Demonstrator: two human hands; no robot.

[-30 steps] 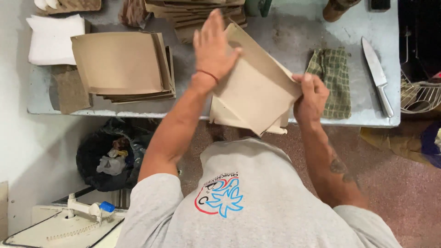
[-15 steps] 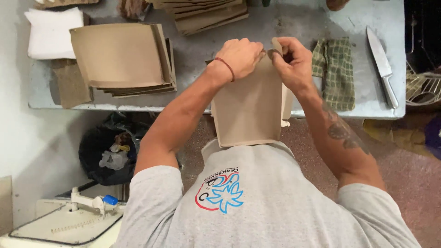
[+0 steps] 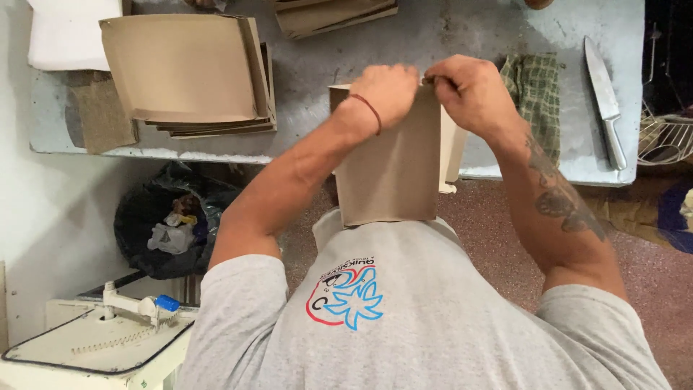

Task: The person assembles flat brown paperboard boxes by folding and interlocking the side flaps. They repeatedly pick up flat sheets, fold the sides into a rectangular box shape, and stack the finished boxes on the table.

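A brown paper bag (image 3: 390, 173) hangs upright off the front edge of the grey worktable (image 3: 433, 43), its bottom against my grey shirt. My left hand (image 3: 386, 90) and my right hand (image 3: 465, 90) both pinch its top edge, side by side, the fingers closed on the paper. A red band circles my left wrist. More folded brown paper shows behind the bag at its right side.
A stack of flat brown bags (image 3: 188, 72) lies left on the table, another pile (image 3: 332, 14) at the back. A green checked cloth (image 3: 538, 94) and a large knife (image 3: 603, 101) lie right. A black rubbish bag (image 3: 170, 224) and a white machine (image 3: 94, 347) sit below left.
The bag turned from lying tilted on the table to upright. My left hand came down from above it, and both hands now grip its top edge together.
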